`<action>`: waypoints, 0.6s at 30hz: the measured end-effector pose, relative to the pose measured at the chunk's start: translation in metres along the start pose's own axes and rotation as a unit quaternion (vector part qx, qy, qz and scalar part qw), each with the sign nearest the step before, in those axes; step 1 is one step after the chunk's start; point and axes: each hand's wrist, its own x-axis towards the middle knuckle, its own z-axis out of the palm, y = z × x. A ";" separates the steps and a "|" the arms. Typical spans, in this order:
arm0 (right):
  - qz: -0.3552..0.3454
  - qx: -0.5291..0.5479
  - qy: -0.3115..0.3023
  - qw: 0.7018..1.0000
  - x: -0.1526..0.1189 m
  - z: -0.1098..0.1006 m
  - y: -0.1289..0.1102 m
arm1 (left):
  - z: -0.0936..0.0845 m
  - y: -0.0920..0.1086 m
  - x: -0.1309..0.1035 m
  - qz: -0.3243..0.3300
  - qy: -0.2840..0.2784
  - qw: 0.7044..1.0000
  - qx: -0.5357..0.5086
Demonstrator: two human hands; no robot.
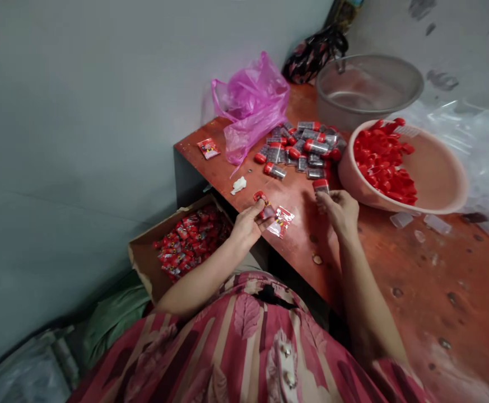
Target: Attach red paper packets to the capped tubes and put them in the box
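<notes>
My left hand (248, 225) pinches a small red printed packet (264, 205) above the table's near edge. Just beside those fingers, another red and clear packet (282, 221) lies flat on the table. My right hand (341, 211) is closed on a small clear bottle with a red cap (321, 185), held cap up and slightly tilted. Behind it spreads a pile of similar red-capped bottles (317, 146) with dark contents, most lying on their sides. A further red packet (208, 148) rests near the far left corner.
On the red table (378, 252), a pink basin (446, 184) holds red plastic pieces (382, 162). A grey metal basin (328, 101) and a pink plastic bag (252, 101) stand behind. Below left, a cardboard box (143, 257) contains many red packets. Clear plastic pieces (437, 224) lie at right.
</notes>
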 end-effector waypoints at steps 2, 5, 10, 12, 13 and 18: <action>0.016 0.110 -0.046 0.993 -0.040 0.004 -0.003 | 0.002 -0.002 0.002 -0.010 0.003 1.000 -0.023; 0.046 0.203 -0.125 0.970 -0.095 0.017 -0.008 | 0.006 -0.006 0.005 -0.012 0.000 0.999 -0.039; 0.058 0.251 -0.105 0.960 -0.124 0.039 -0.006 | 0.016 -0.014 0.001 0.002 -0.037 0.999 -0.030; 0.060 0.249 -0.097 0.962 -0.121 0.042 -0.004 | 0.019 -0.016 -0.004 0.012 -0.056 0.998 -0.023; 0.061 0.251 -0.095 0.962 -0.120 0.042 -0.004 | 0.021 -0.017 -0.006 0.015 -0.064 0.998 -0.016; 0.061 0.274 -0.099 0.955 -0.118 0.040 -0.005 | 0.022 -0.018 -0.011 0.030 -0.110 0.993 0.037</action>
